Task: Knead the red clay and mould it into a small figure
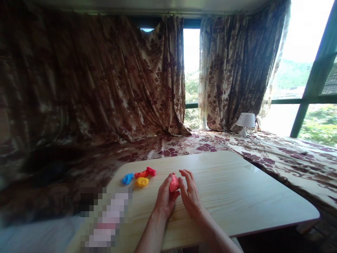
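Note:
A coral-pink lump of soft modelling clay (pixel 173 183) is held in my left hand (pixel 163 198), with the thumb along its left side and the fingers curled below it. My right hand (pixel 191 194) is just to the right, its fingers apart and partly stretched out. One right fingertip is at the lump's right edge; whether it presses on it, I cannot tell. Left of my hands, a blue lump (pixel 127 179), a yellow lump (pixel 141 182), an orange-red lump (pixel 141 174) and a red lump (pixel 151 171) lie on the table.
The pale wood-grain table (pixel 237 189) has rounded corners. A blurred-out pinkish strip (pixel 109 221) is at its left side. Behind is a ledge with flowered cloth (pixel 179 149), bearing a small white lamp (pixel 246 120). Patterned curtains (pixel 126 80) hang before the windows.

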`<state>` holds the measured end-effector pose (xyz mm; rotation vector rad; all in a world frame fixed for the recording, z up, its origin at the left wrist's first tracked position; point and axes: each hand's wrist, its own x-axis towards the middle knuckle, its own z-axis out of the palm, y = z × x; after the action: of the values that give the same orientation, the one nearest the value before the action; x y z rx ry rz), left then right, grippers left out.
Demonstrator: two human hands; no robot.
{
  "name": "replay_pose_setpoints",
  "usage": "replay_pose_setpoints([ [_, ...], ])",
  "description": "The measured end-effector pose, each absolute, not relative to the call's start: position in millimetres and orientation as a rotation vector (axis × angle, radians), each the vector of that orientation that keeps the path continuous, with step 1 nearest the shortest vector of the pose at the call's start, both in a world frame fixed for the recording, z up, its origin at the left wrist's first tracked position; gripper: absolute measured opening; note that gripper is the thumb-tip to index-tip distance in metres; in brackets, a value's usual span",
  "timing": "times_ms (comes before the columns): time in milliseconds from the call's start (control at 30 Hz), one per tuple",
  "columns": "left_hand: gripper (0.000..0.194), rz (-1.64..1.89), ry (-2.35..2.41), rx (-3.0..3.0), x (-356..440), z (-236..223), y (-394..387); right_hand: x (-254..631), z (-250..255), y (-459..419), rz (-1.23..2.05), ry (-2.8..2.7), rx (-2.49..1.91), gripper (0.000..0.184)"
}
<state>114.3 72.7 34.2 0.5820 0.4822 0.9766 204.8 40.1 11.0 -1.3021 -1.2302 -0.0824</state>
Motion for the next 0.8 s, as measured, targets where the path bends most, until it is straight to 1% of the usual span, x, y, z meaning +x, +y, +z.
replay_pose_setpoints([
  [33, 0.021, 0.973, 0.489, 0.552, 113.5, 34.2, 73.8, 204.6, 11.2, 39.9, -0.079, -1.232, -1.298, 0.028],
  [133, 0.012, 0.968, 0.454, 0.458, 112.1, 35.2, 75.1, 203.8, 12.4, 39.1, -0.071, -1.238, -1.28, 0.027],
  [233, 0.017, 0.96, 0.444, 0.494, 111.9, 35.9, 74.2, 203.3, 13.4, 38.9, -0.034, -1.245, -1.272, 0.026],
  [333, 0.014, 0.948, 0.489, 0.556, 112.5, 36.3, 72.3, 203.4, 13.3, 39.2, -0.034, -1.248, -1.266, 0.025],
  [367, 0.016, 0.954, 0.503, 0.568, 112.8, 36.7, 71.6, 203.4, 13.0, 39.3, -0.041, -1.247, -1.262, 0.025],
  [500, 0.047, 0.969, 0.486, 0.64, 113.7, 38.5, 68.8, 203.2, 12.2, 39.2, -0.035, -1.254, -1.251, 0.025],
  [567, 0.05, 0.956, 0.482, 0.652, 114.1, 38.8, 67.9, 202.8, 12.6, 38.9, -0.021, -1.256, -1.25, 0.024],
  [633, 0.04, 0.929, 0.455, 0.618, 114.5, 38.5, 67.6, 202.4, 13.5, 38.5, -0.009, -1.249, -1.251, 0.024],
  [733, 0.017, 0.902, 0.365, 0.558, 115.0, 37.6, 68.6, 203.0, 14.9, 38.2, 0.002, -1.239, -1.247, 0.024],
  [800, 0.013, 0.945, 0.361, 0.544, 114.4, 37.4, 70.0, 204.1, 15.2, 38.3, -0.011, -1.22, -1.244, 0.024],
])
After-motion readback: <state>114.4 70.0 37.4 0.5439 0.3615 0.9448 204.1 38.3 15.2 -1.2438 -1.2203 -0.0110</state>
